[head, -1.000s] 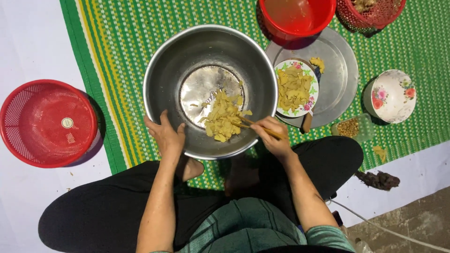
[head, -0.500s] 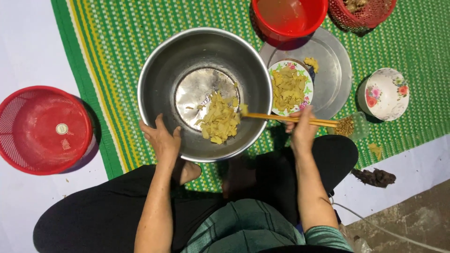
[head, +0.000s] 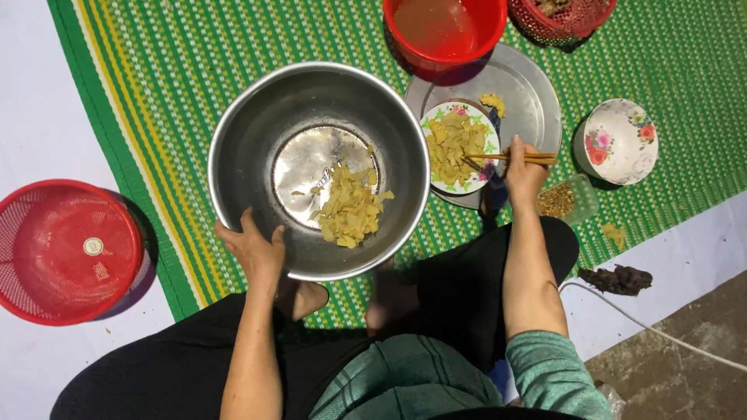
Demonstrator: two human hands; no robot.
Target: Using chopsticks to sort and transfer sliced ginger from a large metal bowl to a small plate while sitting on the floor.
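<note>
A large steel bowl (head: 257, 140) sits on the green mat and holds a pile of yellow sliced pieces (head: 350, 208). My left hand (head: 253, 247) grips its near rim. My right hand (head: 523, 173) holds a pair of wooden chopsticks (head: 510, 158), their tips reaching left over a small flowered plate (head: 489, 134) heaped with more yellow slices (head: 451, 144). That plate rests on a round metal tray (head: 533, 97).
A red tub (head: 443, 31) of liquid stands behind the tray, a red mesh basket (head: 564, 14) at top right, another red basket (head: 66, 249) at far left. A flowered empty bowl (head: 620, 140) and a small clear container (head: 564, 201) lie right. A white cable (head: 661, 330) crosses the floor.
My right hand has swung the chopsticks from the steel bowl's pile rightward over to the small plate. My left hand stayed on the bowl's rim.
</note>
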